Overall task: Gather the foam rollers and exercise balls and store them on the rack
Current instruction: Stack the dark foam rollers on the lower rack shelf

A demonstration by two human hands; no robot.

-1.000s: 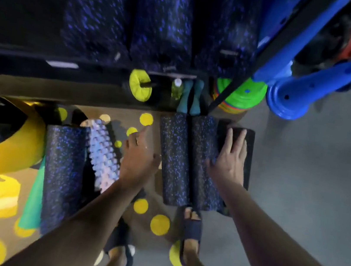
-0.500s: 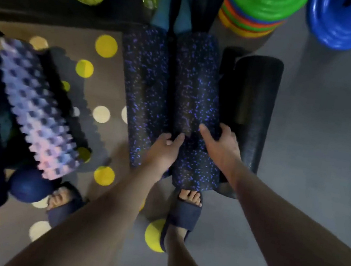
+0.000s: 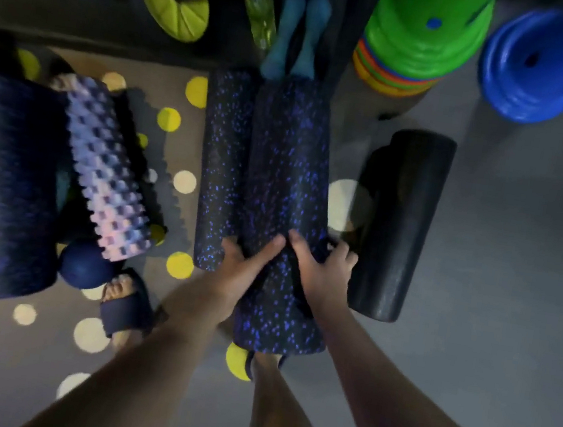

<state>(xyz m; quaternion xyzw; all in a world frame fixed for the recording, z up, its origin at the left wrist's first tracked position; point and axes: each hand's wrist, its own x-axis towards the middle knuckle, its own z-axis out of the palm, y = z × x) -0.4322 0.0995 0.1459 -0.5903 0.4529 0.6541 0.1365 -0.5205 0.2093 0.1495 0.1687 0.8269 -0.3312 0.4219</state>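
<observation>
Blue-speckled roller (image 3: 285, 177) gripped by left hand (image 3: 246, 270), right hand (image 3: 321, 278).

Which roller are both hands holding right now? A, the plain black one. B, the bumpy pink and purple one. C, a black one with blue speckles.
C: the left hand and the right hand both curl their fingers round the near end of the blue-speckled foam roller, while the plain black foam roller lies on the floor to its right.

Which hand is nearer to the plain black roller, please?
Right. The right hand grips the speckled roller just beside the black roller; the left hand holds that speckled roller's far side.
</observation>
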